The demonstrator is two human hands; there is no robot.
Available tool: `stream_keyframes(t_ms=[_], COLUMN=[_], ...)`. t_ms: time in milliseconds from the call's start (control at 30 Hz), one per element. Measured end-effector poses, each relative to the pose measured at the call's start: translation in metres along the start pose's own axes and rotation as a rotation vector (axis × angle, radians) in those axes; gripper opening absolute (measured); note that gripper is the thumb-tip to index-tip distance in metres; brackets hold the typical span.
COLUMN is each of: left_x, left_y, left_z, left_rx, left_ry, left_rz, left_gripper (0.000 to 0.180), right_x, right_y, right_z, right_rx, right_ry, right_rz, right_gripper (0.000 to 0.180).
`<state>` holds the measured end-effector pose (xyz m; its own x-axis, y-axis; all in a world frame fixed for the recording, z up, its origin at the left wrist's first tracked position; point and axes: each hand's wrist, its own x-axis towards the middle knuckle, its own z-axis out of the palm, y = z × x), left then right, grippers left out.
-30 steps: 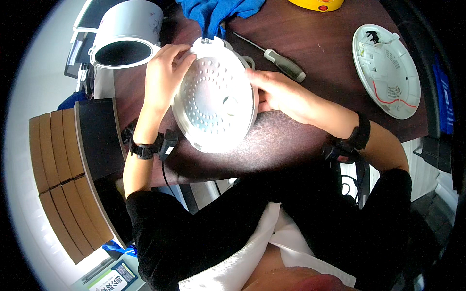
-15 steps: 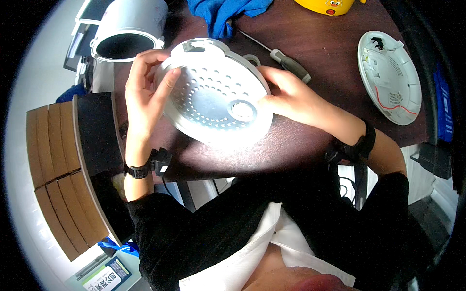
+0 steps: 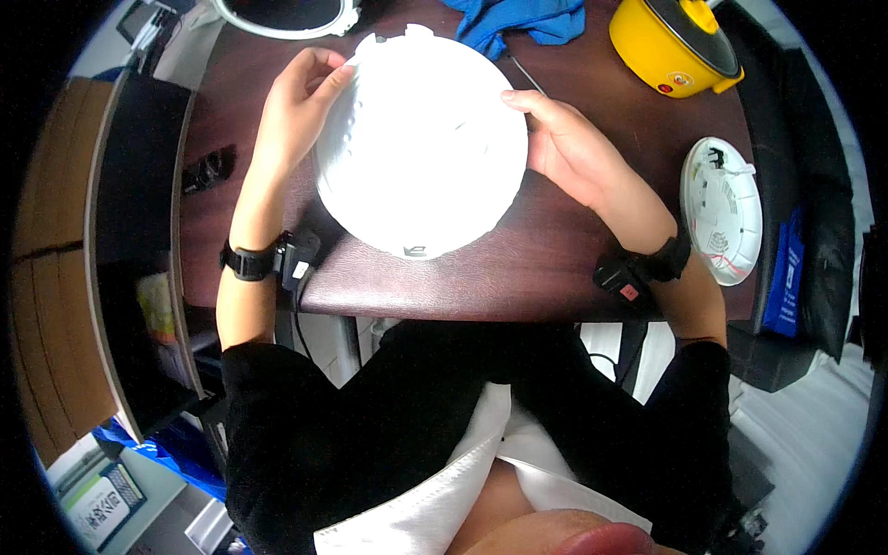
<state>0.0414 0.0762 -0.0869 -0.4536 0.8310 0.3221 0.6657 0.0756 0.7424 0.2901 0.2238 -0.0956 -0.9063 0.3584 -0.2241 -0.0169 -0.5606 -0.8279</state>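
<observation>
The white lid [image 3: 421, 157] is between the person's two hands, over the near middle of the dark brown table [image 3: 398, 291]; whether its lower edge touches the tabletop I cannot tell. Glare washes out most of its face, though notches show along its far edge and a small slot at its near edge.

The left hand [image 3: 301, 106] is closed on the lid's upper left edge, thumb at the rim. The right hand [image 3: 578, 148] grips the right edge, thumb on the rim and fingers partly hidden behind it. Each wrist wears a black band, and a black cable [image 3: 298, 324] hangs beside the left forearm.

Beyond the lid lies a crumpled blue cloth [image 3: 532, 20], with a thin metal rod [image 3: 527, 74] just below it; the right hand blocks the rod's lower end. A white pot [image 3: 277, 34] stands at the far left, cut off by the picture's top edge, so mainly its rim shows. At the far right is a yellow pot [image 3: 661, 55] with a dark lid. Nearer, just beyond the right forearm, lies a white oval cover [image 3: 721, 213] with red wire inside. A dark shelf [image 3: 139, 185] flanks the table's left side; a blue bag [image 3: 786, 277] is beyond its right edge.
</observation>
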Motion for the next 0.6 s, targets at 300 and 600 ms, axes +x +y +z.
stream_keyframes(t_ms=[300,600], left_x=[-0.011,-0.017], left_y=[-0.027,-0.025], left_z=[0.001,0.003], left_rx=[-0.156,-0.339], left_ry=[-0.020,-0.109], left_rz=[-0.161,-0.296], left_gripper=[0.025,0.030], right_x=[0.015,0.016], right_y=[0.002,0.005], right_z=[-0.006,0.002], right_rx=[-0.109,0.007], right_ry=[0.072,0.126], right_rz=[0.086,0.050], right_gripper=[0.039,0.039])
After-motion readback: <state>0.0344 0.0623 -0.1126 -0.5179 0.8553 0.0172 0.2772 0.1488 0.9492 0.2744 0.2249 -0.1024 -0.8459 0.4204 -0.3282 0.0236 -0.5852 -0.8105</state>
